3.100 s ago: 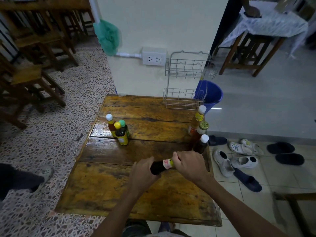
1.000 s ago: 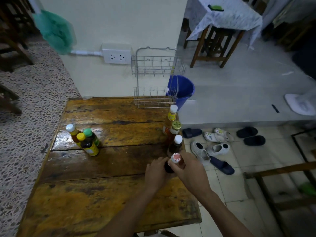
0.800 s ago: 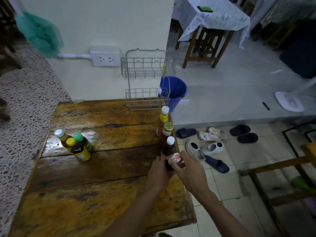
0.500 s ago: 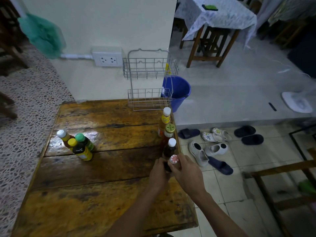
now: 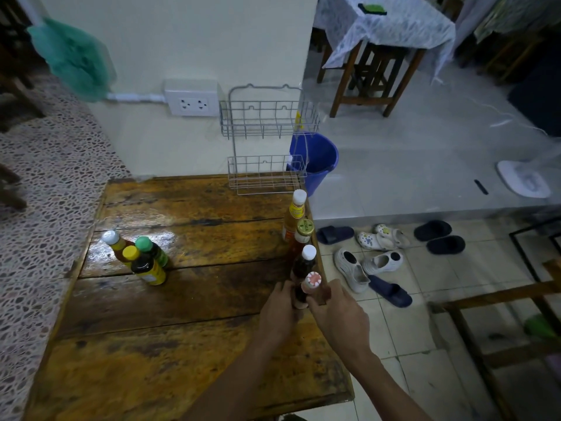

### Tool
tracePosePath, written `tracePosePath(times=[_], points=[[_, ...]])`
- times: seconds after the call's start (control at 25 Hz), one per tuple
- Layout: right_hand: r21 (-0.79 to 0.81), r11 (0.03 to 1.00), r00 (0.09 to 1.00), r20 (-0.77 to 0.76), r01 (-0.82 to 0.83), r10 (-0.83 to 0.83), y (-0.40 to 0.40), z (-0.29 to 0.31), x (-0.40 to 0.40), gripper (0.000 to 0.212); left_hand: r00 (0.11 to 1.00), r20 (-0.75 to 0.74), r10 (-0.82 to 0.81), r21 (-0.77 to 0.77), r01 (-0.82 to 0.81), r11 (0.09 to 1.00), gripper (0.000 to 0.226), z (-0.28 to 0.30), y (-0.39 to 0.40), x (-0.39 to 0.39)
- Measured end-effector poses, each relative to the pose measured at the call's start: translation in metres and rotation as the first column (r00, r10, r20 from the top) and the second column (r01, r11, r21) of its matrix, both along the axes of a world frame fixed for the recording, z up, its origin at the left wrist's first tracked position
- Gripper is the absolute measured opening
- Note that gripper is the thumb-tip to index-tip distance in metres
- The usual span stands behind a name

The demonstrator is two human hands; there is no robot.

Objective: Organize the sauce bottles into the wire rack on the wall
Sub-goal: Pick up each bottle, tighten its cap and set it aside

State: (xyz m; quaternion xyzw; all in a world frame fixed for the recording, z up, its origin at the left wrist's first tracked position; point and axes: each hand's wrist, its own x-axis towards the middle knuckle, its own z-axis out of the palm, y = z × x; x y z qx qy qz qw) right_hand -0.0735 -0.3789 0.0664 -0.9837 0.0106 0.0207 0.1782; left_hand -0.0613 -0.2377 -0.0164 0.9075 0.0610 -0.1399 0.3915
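A dark sauce bottle with a red-and-white cap point(image 5: 309, 284) stands upright near the right edge of the wooden table point(image 5: 188, 302). My left hand point(image 5: 279, 314) grips its body from the left and my right hand point(image 5: 337, 317) holds its neck from the right. Behind it stand three bottles in a row: a white-capped dark bottle point(image 5: 305, 262), a gold-lidded bottle point(image 5: 302, 235) and a yellow-labelled orange bottle point(image 5: 294, 214). Three more bottles point(image 5: 139, 259) cluster at the table's left. The two-tier wire rack point(image 5: 267, 138) hangs on the wall with both tiers bare.
A blue bucket point(image 5: 318, 159) stands on the raised floor right of the rack. Shoes and sandals point(image 5: 376, 256) lie on the tiles beside the table. A wall socket point(image 5: 191, 98) and a green net point(image 5: 73, 59) are left of the rack.
The dark bottle went from lying across both hands to standing upright at the table's right edge behind the row. Over the last second my hands kept their hold and barely shifted.
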Motion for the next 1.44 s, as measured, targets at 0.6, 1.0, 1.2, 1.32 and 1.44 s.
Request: tracePosePath(times=[0.6, 1.0, 1.2, 1.32, 1.44], points=[[-0.001, 0.817, 0.814, 0.089, -0.576, 0.574, 0.276, 0.02, 0.026, 0.027, 0.803, 0.071, 0.592, -0.078, -0.587, 0.806, 0.04, 0.013, 0.272, -0.059], [-0.085, 0.772, 0.774, 0.013, -0.629, 0.633, 0.359, -0.004, 0.058, 0.034, 0.874, 0.101, 0.476, -0.167, -0.457, 0.874, 0.046, -0.008, 0.32, -0.032], [0.086, 0.804, 0.808, 0.109, -0.588, 0.579, 0.314, 0.038, 0.044, 0.029, 0.915, 0.217, 0.34, -0.094, -0.327, 0.94, 0.046, 0.001, 0.307, -0.026], [-0.2, 0.768, 0.705, 0.306, -0.609, 0.639, 0.286, 0.052, 0.056, 0.031, 0.989, 0.057, 0.138, -0.436, -0.1, 0.894, 0.038, 0.028, 0.3, -0.023], [-0.331, 0.766, 0.668, 0.376, -0.55, 0.642, 0.258, 0.048, 0.082, 0.039, 0.999, -0.006, 0.036, -0.421, -0.035, 0.907, 0.039, 0.035, 0.293, -0.021]])
